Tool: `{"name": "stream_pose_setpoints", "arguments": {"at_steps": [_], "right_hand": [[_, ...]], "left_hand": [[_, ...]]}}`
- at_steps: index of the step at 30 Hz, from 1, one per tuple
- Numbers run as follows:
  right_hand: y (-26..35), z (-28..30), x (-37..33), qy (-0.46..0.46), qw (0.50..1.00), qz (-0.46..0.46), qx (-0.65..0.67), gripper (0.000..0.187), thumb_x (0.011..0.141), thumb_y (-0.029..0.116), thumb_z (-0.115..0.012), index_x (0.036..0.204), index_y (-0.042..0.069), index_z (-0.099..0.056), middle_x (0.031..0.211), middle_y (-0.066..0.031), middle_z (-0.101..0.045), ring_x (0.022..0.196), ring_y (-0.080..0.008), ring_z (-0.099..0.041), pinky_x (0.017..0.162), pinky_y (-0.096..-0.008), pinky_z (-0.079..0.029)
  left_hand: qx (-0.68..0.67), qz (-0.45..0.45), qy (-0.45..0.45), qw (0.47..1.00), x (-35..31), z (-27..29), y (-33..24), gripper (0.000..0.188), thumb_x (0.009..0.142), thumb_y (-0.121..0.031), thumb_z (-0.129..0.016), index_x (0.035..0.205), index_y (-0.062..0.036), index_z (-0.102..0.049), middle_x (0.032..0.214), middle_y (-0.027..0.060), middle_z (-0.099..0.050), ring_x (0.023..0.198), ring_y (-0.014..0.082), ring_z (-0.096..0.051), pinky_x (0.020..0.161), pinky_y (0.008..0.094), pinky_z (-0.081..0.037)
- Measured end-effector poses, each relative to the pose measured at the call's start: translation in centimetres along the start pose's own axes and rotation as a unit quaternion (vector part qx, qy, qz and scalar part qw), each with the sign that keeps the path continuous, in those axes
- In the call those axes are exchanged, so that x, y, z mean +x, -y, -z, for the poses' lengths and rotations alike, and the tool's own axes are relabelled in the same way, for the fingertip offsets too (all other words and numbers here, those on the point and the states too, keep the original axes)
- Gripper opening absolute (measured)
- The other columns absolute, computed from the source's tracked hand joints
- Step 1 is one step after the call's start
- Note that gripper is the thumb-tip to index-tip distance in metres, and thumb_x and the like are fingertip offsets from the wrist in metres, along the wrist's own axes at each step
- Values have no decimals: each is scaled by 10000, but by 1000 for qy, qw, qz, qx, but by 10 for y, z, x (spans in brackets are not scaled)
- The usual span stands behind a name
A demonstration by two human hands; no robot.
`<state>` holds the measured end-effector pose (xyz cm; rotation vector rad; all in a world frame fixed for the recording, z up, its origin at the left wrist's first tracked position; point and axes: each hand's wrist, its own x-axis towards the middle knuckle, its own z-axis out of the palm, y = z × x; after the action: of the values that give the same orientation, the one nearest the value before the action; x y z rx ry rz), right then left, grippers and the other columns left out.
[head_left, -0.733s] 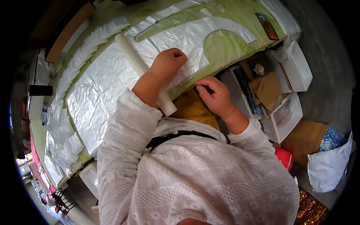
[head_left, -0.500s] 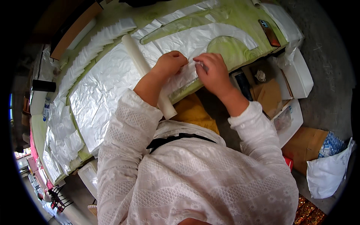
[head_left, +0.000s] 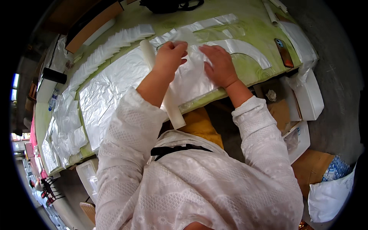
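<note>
My left hand (head_left: 170,57) is closed, its fingers curled on the edge of a thin, clear plastic film (head_left: 188,36) that rises just beyond them. To its right, my right hand (head_left: 219,65) is held over the plastic with fingers stretched and thumb apart. A gap separates the two hands. Silvery-white plastic sheeting (head_left: 111,88) spreads under and left of them, creased and shiny. A pale tube-like roll (head_left: 174,111) lies across the sheeting, partly behind my left forearm, and its near end sticks out past the table edge.
The green table (head_left: 255,76) carries a row of overlapping clear bags (head_left: 111,46), a phone (head_left: 283,53) at the right and a black bag (head_left: 168,5) at the back. A black cylinder (head_left: 54,76) stands left. Open boxes (head_left: 306,99) and a white sack (head_left: 330,195) sit on the floor at right.
My hands have moved a little apart, and the right fingers have straightened. Thin film now shows raised beyond my left hand. The whole view has shifted slightly.
</note>
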<state>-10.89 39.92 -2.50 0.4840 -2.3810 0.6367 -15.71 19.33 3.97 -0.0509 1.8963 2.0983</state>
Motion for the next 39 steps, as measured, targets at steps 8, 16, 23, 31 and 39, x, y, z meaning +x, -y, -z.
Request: {"name": "stream_pose_setpoints", "arguments": {"at_steps": [8, 16, 23, 31, 39], "right_hand": [[-22, -18, -8, -57, 991, -109, -49, 314, 818, 140, -706, 1125, 73, -714, 1170, -128, -703, 1127, -360, -610, 1019, -462, -470], [-26, -17, -11, -52, 990, -122, -47, 225, 821, 125, -705, 1043, 94, -728, 1114, -91, -725, 1089, -334, -625, 985, -448, -486], [-25, -10, -7, -48, 993, -106, -14, 190, 820, 90, -694, 1006, 81, -728, 1110, -96, -727, 1105, -337, -627, 996, -447, -485], [128, -15, -18, 121, 958, 29, 257, 253, 828, 85, -729, 1081, 75, -712, 1263, -117, -679, 1304, -397, -539, 1095, -459, -447], [181, -21, -9, 134, 934, -31, 329, 193, 857, 130, -729, 1030, 48, -705, 988, -108, -706, 1010, -316, -632, 873, -427, -526]], "left_hand": [[231, -18, -248, 941, -89, 198, 18, 546, 893, -190, -749, 1363, -22, -527, 940, 23, -642, 793, 100, -610, 697, 266, -520], [551, -365, -157, 734, -100, 173, 40, 429, 817, 5, -646, 1230, -113, -660, 1379, 132, -566, 1349, 387, -464, 1144, 490, -362], [647, -164, -37, 744, -101, 104, 72, 635, 957, -279, -574, 1535, -72, -411, 1620, 133, -358, 1512, 452, -242, 1214, 658, -164], [652, -125, 1, 748, -107, 113, 56, 654, 957, -305, -577, 1544, -79, -395, 1647, 135, -324, 1529, 458, -208, 1206, 674, -167], [536, -380, -4, 754, -88, 132, 30, 249, 949, -224, -661, 1168, -111, -701, 1490, 89, -533, 1419, 387, -433, 1163, 595, -304]]}}
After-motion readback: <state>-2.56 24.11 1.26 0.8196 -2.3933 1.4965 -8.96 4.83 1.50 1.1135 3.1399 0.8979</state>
